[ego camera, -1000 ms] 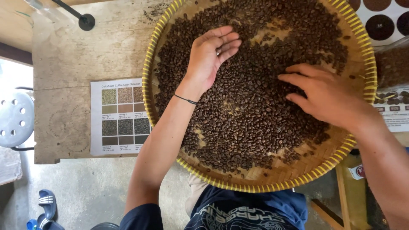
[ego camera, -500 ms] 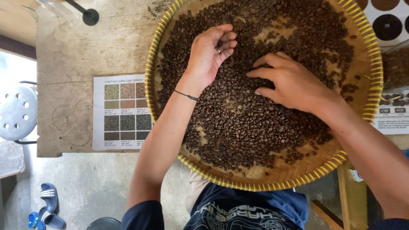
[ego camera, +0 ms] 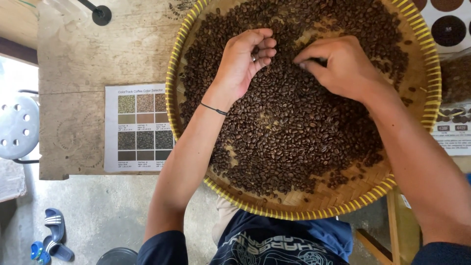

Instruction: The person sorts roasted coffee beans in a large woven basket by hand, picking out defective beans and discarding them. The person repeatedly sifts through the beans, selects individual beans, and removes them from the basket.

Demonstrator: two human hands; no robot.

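Right hand [ego camera: 343, 66] slid left, now pinching beans right beside the left hand [ego camera: 244, 61], which is cupped loosely around a few coffee beans [ego camera: 294, 132] (woven tray [ego camera: 304, 213], counter's 3 o'clock side).

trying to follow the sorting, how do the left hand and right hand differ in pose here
The left hand is cupped, fingers curled toward the palm; the right hand lies knuckles up, fingertips pinched down into the coffee beans. The left wrist wears a thin dark band; the right is bare. Both are over the beans in the woven tray.
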